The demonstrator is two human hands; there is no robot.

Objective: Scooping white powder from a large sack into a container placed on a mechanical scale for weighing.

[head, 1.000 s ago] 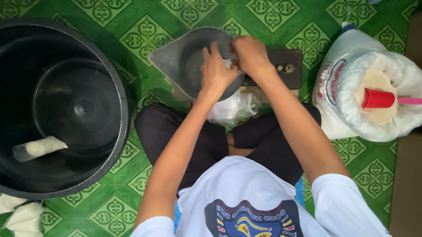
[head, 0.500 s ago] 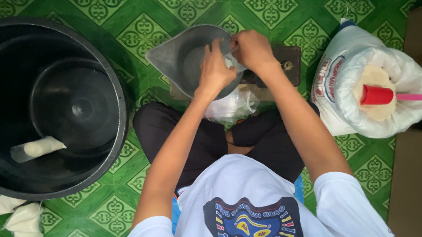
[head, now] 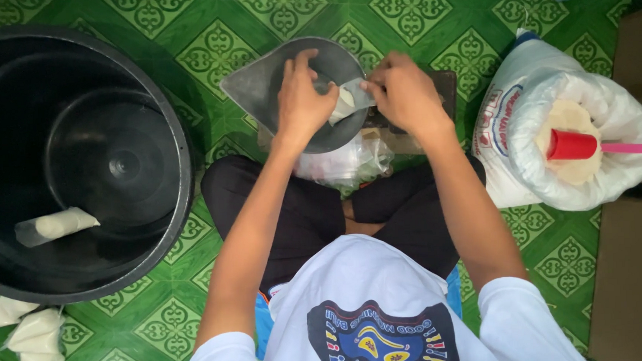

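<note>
- Single view only, head-worn; no second view, so nothing shared.
- Looks almost straight down over the wearer's own chest and crossed legs onto the green patterned floor [head: 429,10].
- Near range: both forearms fill the centre.
- Frame cuts the black tub [head: 82,162] at left, reaches the white sack [head: 520,121] at right.

Small clear plastic pouch [head: 348,101] — seemingly part-filled with pale powder — tilted over the grey scale pan [head: 259,82].
</note>
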